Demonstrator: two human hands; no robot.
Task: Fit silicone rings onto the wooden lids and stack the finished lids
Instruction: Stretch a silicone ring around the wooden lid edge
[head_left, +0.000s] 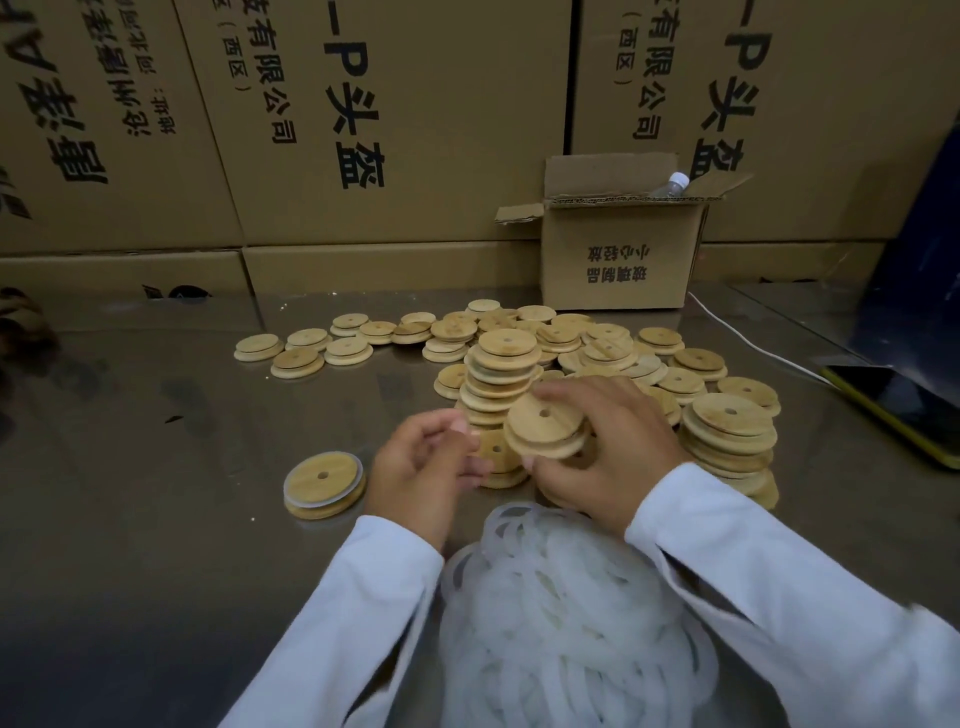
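Note:
My right hand (608, 447) grips a round wooden lid (545, 428) with a centre hole, tilted, just above the table. My left hand (423, 467) is beside it with fingers pinched together; whether it holds a ring I cannot make out. One lid with a clear silicone ring fitted (323, 483) lies alone at the left. A heap of white silicone rings (561, 613) sits between my sleeves. Bare wooden lids (613, 348) are scattered and stacked behind my hands, with a tall stack (501, 374) in the middle and another (727, 447) to the right.
A small open cardboard box (618, 254) with a plastic bottle (672, 184) stands at the back. Large printed cartons (363, 130) wall the far side of the steel table (130, 519). A phone in a yellow case (893, 400) and a white cable (748, 338) lie at the right.

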